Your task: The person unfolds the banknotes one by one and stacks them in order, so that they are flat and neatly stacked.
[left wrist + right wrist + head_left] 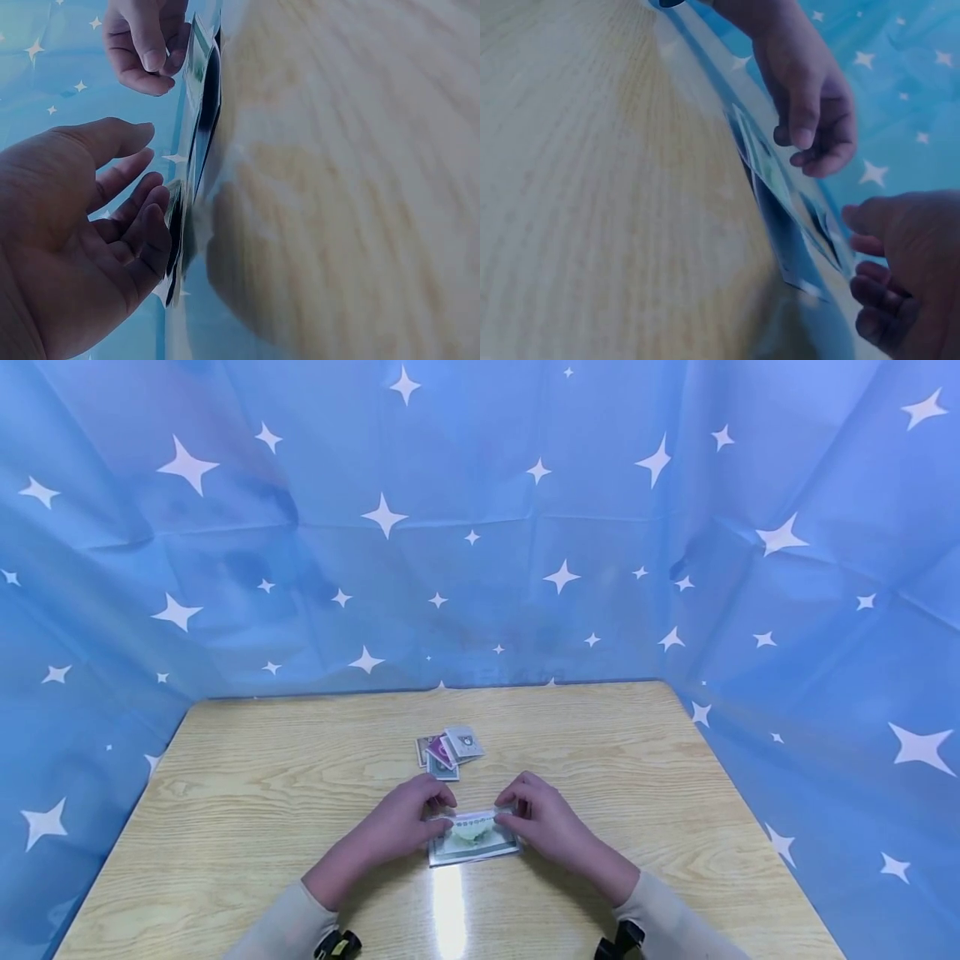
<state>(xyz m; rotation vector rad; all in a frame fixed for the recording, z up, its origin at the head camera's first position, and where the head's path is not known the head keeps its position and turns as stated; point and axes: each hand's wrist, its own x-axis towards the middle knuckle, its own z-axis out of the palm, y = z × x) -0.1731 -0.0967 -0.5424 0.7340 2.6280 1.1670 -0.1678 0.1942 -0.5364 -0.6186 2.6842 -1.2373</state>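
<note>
1. Banknotes (474,842), a green one uppermost, lie on the worktop (247,827) between your two hands.
2. Your left hand (405,818) is at their left end, its fingers loosely bent and the thumb held apart from them.
3. Your right hand (542,817) mirrors it at the right end, thumb and fingers likewise parted (whether any fingertip touches the paper, you cannot tell).
4. Beyond the banknotes, near your left fingers, you have small overlapping printed papers (465,743), one of them purple.
5. Blue star-patterned cloth (480,610) hangs behind the worktop.
</note>
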